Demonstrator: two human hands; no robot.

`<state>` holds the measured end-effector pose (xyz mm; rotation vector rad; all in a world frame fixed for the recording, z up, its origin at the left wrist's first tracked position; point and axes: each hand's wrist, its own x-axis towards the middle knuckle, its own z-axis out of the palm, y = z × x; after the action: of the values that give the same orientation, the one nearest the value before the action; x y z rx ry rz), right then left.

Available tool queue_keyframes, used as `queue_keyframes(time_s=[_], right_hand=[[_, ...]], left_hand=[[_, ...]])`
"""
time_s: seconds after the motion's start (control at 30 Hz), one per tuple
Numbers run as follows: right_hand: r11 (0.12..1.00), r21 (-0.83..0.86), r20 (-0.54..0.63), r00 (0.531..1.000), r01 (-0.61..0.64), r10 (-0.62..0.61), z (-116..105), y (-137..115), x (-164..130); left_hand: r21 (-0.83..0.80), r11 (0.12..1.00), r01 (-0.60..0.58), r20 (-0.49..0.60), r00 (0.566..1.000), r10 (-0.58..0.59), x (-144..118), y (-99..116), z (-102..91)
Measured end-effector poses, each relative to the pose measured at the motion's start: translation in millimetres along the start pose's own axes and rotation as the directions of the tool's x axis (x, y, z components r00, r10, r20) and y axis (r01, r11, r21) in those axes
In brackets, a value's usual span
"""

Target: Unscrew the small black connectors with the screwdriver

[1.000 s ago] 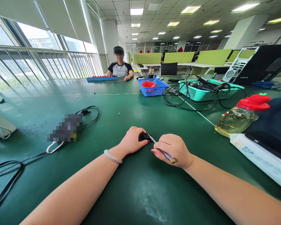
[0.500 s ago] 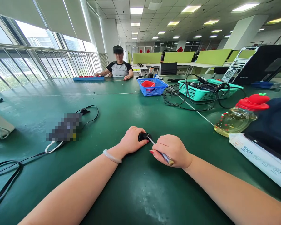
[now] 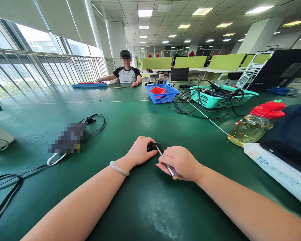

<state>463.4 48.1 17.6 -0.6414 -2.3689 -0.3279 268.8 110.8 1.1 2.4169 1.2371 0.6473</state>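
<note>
My left hand rests on the green table and pins a small black part under its fingertips. A pale bangle sits on that wrist. My right hand grips a thin screwdriver like a pen, its metal tip touching the black part and its brown handle end sticking out toward me. Both hands meet at the table's middle, close to me.
A bottle with a red cap lies at the right beside a dark bag and a white pack. A blue basket and a teal basket with cables stand farther back. A cabled device lies left. Another person sits at the far end.
My right hand has shifted slightly left, and the screwdriver now stands steeper on the black part. The person at the far end has slid the blue tray to the left.
</note>
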Motion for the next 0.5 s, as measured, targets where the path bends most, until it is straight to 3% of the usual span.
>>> queue_keyframes(time_s=[0.5], right_hand=[[0.999, -0.042, -0.117, 0.993, -0.029, 0.024, -2.1, 1.4, 0.4]], left_hand=[[0.002, 1.0, 0.004, -0.001, 1.0, -0.004, -0.3, 0.6, 0.0]])
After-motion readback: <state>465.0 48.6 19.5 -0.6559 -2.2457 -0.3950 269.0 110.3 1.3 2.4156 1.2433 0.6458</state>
